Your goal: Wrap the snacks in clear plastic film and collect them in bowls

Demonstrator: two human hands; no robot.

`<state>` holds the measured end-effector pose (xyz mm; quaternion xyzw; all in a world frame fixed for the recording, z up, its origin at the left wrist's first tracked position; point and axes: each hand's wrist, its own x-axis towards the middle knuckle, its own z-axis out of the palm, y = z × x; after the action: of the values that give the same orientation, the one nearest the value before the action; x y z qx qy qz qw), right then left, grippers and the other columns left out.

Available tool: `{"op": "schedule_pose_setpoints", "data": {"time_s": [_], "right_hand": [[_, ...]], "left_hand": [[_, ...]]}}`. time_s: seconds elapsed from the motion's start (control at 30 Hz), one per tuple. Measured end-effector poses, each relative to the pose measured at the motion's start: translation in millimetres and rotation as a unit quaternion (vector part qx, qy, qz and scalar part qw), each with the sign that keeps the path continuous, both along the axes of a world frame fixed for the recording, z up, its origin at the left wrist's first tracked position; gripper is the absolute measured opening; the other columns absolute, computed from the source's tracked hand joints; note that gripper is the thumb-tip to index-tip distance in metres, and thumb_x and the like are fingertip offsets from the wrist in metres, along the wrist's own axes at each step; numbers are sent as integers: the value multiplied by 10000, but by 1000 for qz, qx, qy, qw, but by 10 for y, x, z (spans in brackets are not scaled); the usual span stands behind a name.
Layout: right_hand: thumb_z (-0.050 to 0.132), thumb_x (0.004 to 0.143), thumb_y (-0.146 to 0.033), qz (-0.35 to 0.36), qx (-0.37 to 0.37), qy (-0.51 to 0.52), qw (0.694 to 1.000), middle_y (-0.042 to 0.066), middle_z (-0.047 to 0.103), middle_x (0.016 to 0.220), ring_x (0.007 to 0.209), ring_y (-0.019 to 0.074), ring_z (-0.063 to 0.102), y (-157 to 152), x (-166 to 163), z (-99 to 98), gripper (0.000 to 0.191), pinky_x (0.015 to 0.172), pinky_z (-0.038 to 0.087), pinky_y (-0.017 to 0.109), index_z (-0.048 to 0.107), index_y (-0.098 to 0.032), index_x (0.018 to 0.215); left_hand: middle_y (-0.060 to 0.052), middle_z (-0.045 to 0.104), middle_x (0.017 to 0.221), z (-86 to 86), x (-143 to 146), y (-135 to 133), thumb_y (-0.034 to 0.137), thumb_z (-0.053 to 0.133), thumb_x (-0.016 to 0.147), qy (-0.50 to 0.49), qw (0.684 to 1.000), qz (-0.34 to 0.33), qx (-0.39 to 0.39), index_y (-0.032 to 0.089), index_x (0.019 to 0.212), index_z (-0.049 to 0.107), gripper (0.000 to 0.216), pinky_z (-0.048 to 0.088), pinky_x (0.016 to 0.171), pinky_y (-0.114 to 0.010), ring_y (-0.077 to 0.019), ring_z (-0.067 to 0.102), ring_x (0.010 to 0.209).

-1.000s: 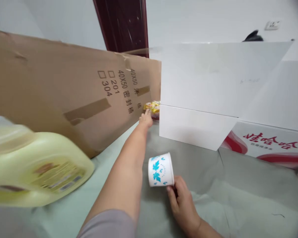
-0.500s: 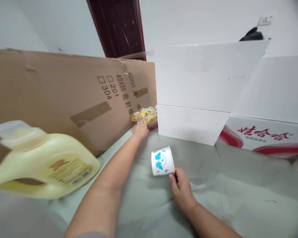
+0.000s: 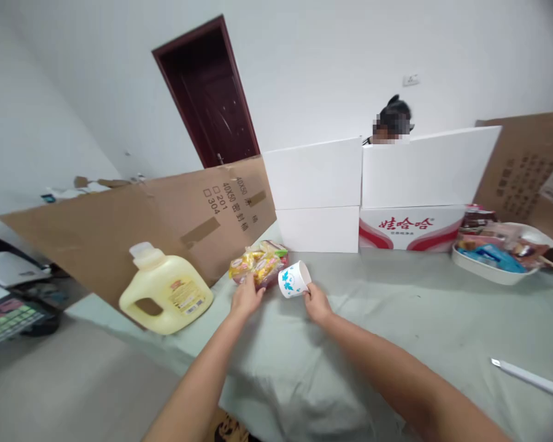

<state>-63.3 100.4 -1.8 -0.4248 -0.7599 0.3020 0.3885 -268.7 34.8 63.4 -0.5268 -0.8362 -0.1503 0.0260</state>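
Note:
A white paper cup with blue leaf prints is tilted on its side, its mouth facing right, in the grip of my right hand at the rim. My left hand has its fingers closed on the near edge of a reddish container, much of which is hidden. Yellow-wrapped snack packets fill that container. Cup and container are close together, the cup on the right. To the left of my left hand stands a pale yellow detergent jug with a handle and a whitish cap.
Brown cardboard and white boxes wall off the back of the green-clothed table. A white basin of snack packets sits at the right, a white stick-like tool nearer. A person's head shows behind the boxes.
My left hand has drawn the snack container out from the back corner, toward the cup. My right hand still holds the cup. The view has pulled back and now takes in more of the table.

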Motion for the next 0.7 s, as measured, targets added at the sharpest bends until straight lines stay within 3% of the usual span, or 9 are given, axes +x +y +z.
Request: {"op": "schedule_pose_setpoints", "data": {"time_s": [0.17,0.33,0.5,0.6,0.7], "right_hand": [[524,811,-167,75,84,-12,994,57,633,902,847,204,572,-386,950,193,92,761,434,314,600,-212,840],[459,844,-149,112,157,-28,981,75,630,960,897,211,577,-699,1831,44,165,781,460,331,593,-217,911],[424,886,-188,36,173,18,984,74,620,915,845,203,586,-732,2080,-143,146,761,481,332,567,-210,913],[429,890,-210,25,170,29,985,68,619,888,816,201,585,-713,2078,-135,141,742,483,332,570,-208,898],[433,880,-210,30,159,32,986,63,623,879,807,198,588,-698,2079,-108,143,729,482,329,576,-209,887]], "left_hand": [[-110,632,1137,-76,297,-344,255,552,874,22,1000,-7,9,174,1145,482,291,474,815,-323,-253,622,1040],[-144,571,1190,-137,419,-435,306,471,919,40,999,21,3,167,1038,540,196,481,744,-348,-273,629,980],[-118,586,1118,-12,326,-387,366,516,914,49,998,-11,-30,169,918,600,214,489,771,-331,-252,619,996],[-112,589,1123,232,202,-350,353,566,899,62,997,-36,-39,164,916,624,199,500,787,-340,-248,614,1001],[-94,589,1172,513,131,-235,330,609,893,78,995,-62,-31,161,1063,616,239,516,844,-382,-228,603,1022]]}}
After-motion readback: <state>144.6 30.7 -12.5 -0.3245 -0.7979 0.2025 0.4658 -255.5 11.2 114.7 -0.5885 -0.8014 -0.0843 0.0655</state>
